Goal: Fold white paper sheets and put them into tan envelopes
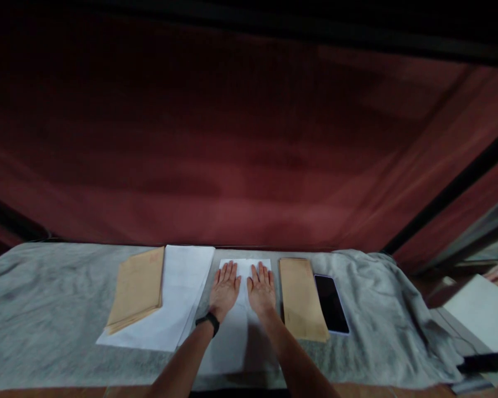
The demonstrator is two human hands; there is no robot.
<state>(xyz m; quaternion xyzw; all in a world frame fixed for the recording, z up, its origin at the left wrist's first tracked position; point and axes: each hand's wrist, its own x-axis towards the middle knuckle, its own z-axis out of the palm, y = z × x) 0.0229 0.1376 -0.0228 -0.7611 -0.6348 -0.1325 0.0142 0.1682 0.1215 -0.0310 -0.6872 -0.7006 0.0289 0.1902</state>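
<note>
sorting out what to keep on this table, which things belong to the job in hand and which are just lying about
Job in hand:
white paper, under left grip and right grip
probably white sheets, left brown stack and right brown stack, all untouched

Seemingly just lying about:
phone, beside right brown stack

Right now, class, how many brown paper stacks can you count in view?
2: the left stack lies on white sheets, left of the left hand; the right stack lies between the right hand and the phone. Any underneath would be hidden.
</note>
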